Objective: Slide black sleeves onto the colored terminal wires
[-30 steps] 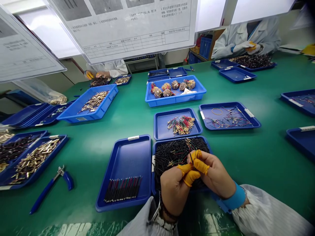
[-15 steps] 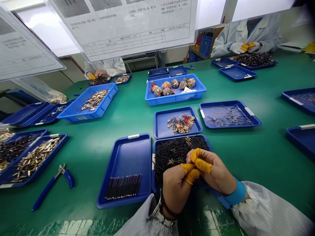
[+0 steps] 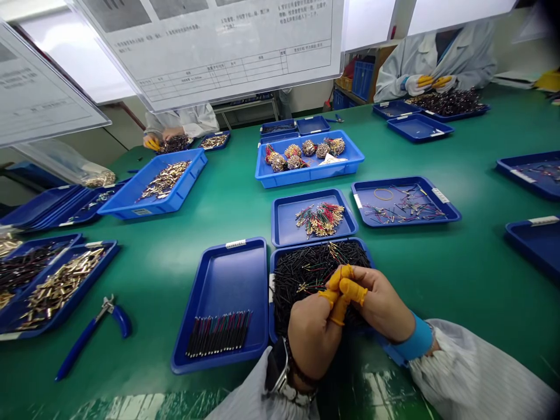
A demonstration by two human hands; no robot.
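My left hand (image 3: 314, 333) and my right hand (image 3: 381, 303) meet over the near part of a blue tray full of short black tubes (image 3: 292, 274). Both wear yellow finger cots, and their thumbs and fingertips are pinched together. Whatever they hold is too small and too covered to make out. Several thin coloured wires (image 3: 311, 286) with gold ends lie on the black tubes beside my fingers. Left of that, a blue tray (image 3: 231, 274) bears a row of black-sleeved wires (image 3: 219, 333), lined up side by side.
Behind the tubes, a tray (image 3: 284, 224) contains a fanned bundle of gold-tipped wires (image 3: 321, 220). Another tray (image 3: 367, 217) has loose wires and a rubber band. Blue-handled cutters (image 3: 94, 335) lie at left. A bin (image 3: 306, 175) of wire bundles stands farther back. Two co-workers sit across the table.
My hands have drawn closer together at the fingertips, my right fingers shifting slightly left. The camera view has moved a little. At far right, the co-worker's gloved hands have opened somewhat.
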